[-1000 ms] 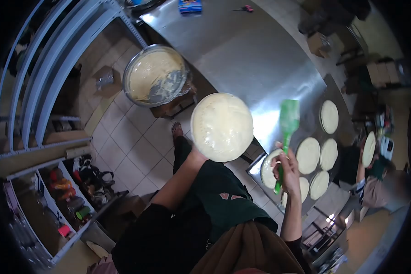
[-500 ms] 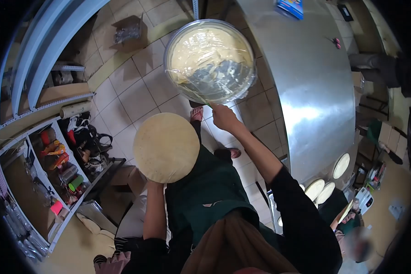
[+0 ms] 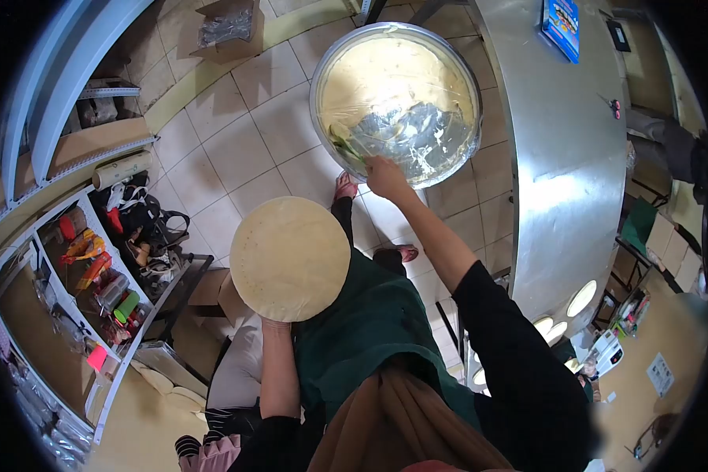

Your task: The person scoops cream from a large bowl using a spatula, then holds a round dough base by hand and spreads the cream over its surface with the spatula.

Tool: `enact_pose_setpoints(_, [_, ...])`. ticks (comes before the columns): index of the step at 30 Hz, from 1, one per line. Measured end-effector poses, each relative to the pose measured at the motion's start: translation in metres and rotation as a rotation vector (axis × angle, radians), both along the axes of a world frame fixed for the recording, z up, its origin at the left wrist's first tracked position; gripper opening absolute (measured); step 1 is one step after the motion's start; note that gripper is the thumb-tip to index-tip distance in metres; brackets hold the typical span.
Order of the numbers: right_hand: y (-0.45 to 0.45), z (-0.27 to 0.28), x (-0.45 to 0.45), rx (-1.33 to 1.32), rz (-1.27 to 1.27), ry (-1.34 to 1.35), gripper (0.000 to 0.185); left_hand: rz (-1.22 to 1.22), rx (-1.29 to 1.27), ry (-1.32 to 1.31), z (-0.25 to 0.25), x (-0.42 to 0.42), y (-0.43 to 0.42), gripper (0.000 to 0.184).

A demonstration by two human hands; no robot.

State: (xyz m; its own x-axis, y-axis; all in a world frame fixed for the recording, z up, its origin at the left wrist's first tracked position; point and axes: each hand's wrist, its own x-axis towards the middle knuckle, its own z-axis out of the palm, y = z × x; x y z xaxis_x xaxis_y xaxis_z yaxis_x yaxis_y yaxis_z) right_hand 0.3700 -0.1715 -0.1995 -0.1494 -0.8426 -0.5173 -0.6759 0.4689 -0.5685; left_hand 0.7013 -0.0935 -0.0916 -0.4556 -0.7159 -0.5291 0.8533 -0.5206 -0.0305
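The right hand (image 3: 387, 177) is gripping the green spatula (image 3: 346, 144), and its blade is reaching inside the near left edge of the metal bowl (image 3: 317, 98), where the pale creamy mixture (image 3: 393, 75) is lying. The left hand (image 3: 275, 324) is supporting the pale round disc (image 3: 290, 259) from below, near the body and apart from the bowl; its fingers are hiding under the disc, so I cannot tell if they are open or closed.

For good scooping, I think the blade should be sliding low along the bowl wall, taking a moderate amount, and not catching the clear plastic film (image 3: 369, 118) which seems to be lying there. The left palm should be holding the disc level and centred, because a thin round may be bending or slipping.

On the steel table (image 3: 558, 157), a blue box (image 3: 561, 30) is showing printed marks, but they are too small for reading. The wall sheet (image 3: 661, 375) is also carrying unreadable print.
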Motion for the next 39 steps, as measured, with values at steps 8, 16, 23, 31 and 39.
enact_pose_setpoints(8, [0.026,-0.004,-0.053,0.038,-0.143,-0.561,0.035,-0.087,0.016,-0.01,-0.009,-0.008,-0.023,0.062])
enact_pose_setpoints(16, [0.046,0.108,-0.088,0.269,-0.41,-1.12,0.041,-0.158,-0.142,-0.308,-0.004,-0.041,-0.068,0.059])
enact_pose_setpoints(23, [0.081,0.233,-0.086,-0.053,-0.471,-0.833,0.034,-0.251,-0.34,-0.318,0.026,-0.12,-0.097,0.058])
enact_pose_setpoints(31, [0.136,0.31,-0.048,-0.633,-0.124,0.195,0.056,-0.316,-0.584,-0.107,0.077,-0.21,-0.058,0.058])
enact_pose_setpoints(39, [0.234,0.363,-0.069,-0.679,-0.238,0.072,0.047,-0.471,-0.567,0.073,0.112,-0.243,0.012,0.063])
